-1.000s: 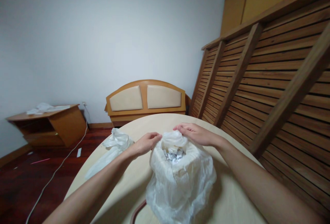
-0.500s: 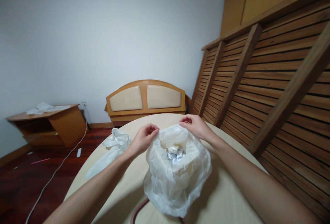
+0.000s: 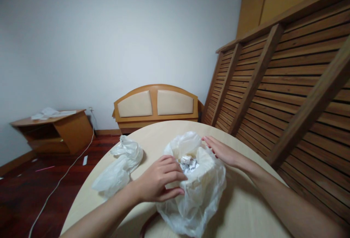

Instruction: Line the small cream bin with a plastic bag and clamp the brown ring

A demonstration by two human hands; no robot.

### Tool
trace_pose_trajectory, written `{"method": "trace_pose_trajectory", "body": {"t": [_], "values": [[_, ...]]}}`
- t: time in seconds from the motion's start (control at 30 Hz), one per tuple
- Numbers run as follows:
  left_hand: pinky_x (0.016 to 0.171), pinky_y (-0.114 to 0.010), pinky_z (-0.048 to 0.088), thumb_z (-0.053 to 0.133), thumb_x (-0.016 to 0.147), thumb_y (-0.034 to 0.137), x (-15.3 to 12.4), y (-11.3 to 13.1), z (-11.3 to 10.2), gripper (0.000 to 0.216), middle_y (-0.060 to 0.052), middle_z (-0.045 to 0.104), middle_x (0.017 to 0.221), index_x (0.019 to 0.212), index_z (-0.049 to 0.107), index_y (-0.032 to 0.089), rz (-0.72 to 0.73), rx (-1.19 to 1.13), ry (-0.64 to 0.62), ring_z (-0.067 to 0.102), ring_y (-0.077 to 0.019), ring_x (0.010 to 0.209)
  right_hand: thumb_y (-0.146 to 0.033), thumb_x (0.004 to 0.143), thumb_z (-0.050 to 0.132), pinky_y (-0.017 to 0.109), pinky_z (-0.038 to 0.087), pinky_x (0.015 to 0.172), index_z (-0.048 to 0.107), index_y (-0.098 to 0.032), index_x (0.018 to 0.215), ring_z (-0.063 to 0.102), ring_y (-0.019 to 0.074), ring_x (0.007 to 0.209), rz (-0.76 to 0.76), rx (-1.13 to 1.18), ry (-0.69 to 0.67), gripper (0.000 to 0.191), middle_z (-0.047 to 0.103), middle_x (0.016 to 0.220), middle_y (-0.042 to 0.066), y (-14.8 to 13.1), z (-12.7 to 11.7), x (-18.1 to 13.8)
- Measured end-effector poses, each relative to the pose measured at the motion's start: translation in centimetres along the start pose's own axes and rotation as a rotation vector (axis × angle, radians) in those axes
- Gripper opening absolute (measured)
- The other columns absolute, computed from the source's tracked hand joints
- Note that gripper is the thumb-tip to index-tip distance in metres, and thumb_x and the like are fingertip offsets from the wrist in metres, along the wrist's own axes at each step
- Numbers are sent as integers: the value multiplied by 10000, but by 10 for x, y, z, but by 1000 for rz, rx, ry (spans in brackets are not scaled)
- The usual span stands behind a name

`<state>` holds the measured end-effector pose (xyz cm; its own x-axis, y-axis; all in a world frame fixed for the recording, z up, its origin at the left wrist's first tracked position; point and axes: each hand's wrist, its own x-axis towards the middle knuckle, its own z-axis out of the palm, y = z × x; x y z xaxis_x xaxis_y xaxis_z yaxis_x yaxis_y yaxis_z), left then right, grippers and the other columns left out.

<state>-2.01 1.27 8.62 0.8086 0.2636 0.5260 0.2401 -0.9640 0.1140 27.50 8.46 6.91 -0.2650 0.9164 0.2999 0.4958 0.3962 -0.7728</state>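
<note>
A white plastic bag [image 3: 191,208] stands mouth-up on the round table, draped over the rim of a container that it mostly hides. Inside its mouth lie crumpled paper pieces [image 3: 188,163]. Across the left side of the mouth reaches my left hand [image 3: 161,177], thumb and fingers apart. My right hand [image 3: 221,150] rests along the far right edge of the bag with fingers stretched out. Below the bag a dark brown curved strip [image 3: 146,225] shows in part. Another white plastic bag [image 3: 120,168], bunched up, lies to the left.
The pale round table [image 3: 246,208] fills the foreground. Behind it stands a headboard [image 3: 155,106]. Wooden slatted panels [image 3: 300,95] lean along the right. A low cabinet [image 3: 54,132] with papers and a white cable [image 3: 62,179] on the dark floor are at left.
Both hands have released the bag's far rim. My left hand has come nearer and spread over the left side; my right hand has slid right and nearer. The view shifted slightly.
</note>
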Motion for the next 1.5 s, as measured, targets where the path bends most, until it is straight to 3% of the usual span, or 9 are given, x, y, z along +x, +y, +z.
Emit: {"method": "trace_pose_trajectory", "body": {"t": [0.13, 0.3, 0.47, 0.6, 0.77, 0.9, 1.1, 1.2, 1.5], "values": [[1042, -400, 418, 605, 922, 261, -7, -3, 13, 183, -79, 726, 980, 1094, 646, 215, -62, 37, 113, 661, -195, 950, -622, 972, 372, 426, 496, 1006, 567, -227, 1241, 630, 280, 1186, 111, 85, 66, 517, 663, 1283, 133, -1, 20, -40], [1096, -430, 380, 625, 916, 235, -12, -1, 30, 238, -79, 724, 1036, 1154, 623, 225, -71, 94, 228, 659, -198, 1023, -537, 991, 354, 390, 563, 746, 301, -227, 1464, 732, 284, 881, 79, 12, 138, 568, 745, 1053, 127, 11, 40, -81], [1112, -452, 378, 647, 897, 209, -17, 5, 37, 302, -79, 717, 1064, 1192, 590, 231, -69, 106, 291, 652, -209, 1063, -256, 913, 454, 406, 518, 806, 590, -221, 1161, 705, 305, 932, -125, -398, -154, 286, 737, 1030, 123, 23, 28, -92], [1129, -500, 362, 649, 875, 285, -19, 5, 31, 357, -130, 672, 1191, 1221, 581, 229, -148, -16, 333, 598, -273, 1186, -215, 882, 493, 414, 496, 849, 643, -206, 1016, 653, 268, 921, -202, -448, -22, 201, 711, 1018, 115, 9, 13, -81], [1162, -492, 328, 593, 903, 413, -4, -6, 32, 535, -166, 475, 1489, 1378, 477, 195, -626, -269, 496, 423, -306, 1403, -398, 980, 446, 448, 485, 992, 509, -229, 1330, 606, 250, 1143, -154, -85, 138, 393, 599, 1352, 134, -8, 9, -53], [1059, -425, 452, 587, 869, 415, 9, -15, 37, 493, -122, 644, 1314, 1296, 547, 173, -831, -546, 453, 597, -284, 1212, -445, 965, 498, 455, 471, 1036, 414, -248, 1434, 547, 252, 1281, -153, 117, 42, 516, 500, 1475, 142, -18, 14, -29], [1026, -386, 459, 618, 800, 365, 17, -33, 36, 287, -106, 726, 1173, 1000, 685, 170, -821, -589, 529, 642, -268, 1134, -377, 782, 755, 426, 480, 969, 489, -252, 1416, 576, 273, 1202, -341, -135, 112, 698, 586, 1374, 117, -48, 8, 3], [988, -377, 474, 641, 779, 387, 19, -43, 37, 222, -113, 754, 1074, 816, 674, 171, -828, -610, 556, 673, -264, 1060, -254, 812, 711, 382, 473, 925, 708, -239, 1108, 636, 256, 1059, -425, -356, -2, 296, 713, 1124, 77, -62, 6, 16], [731, -280, 512, 651, 794, 364, 10, -53, 25, 234, -74, 757, 923, 887, 731, 165, -878, -511, 629, 682, -211, 867, -30, 793, 564, 368, 459, 881, 693, -201, 910, 579, 251, 988, -507, -560, 252, 245, 650, 996, 82, -79, 14, 28]]}}
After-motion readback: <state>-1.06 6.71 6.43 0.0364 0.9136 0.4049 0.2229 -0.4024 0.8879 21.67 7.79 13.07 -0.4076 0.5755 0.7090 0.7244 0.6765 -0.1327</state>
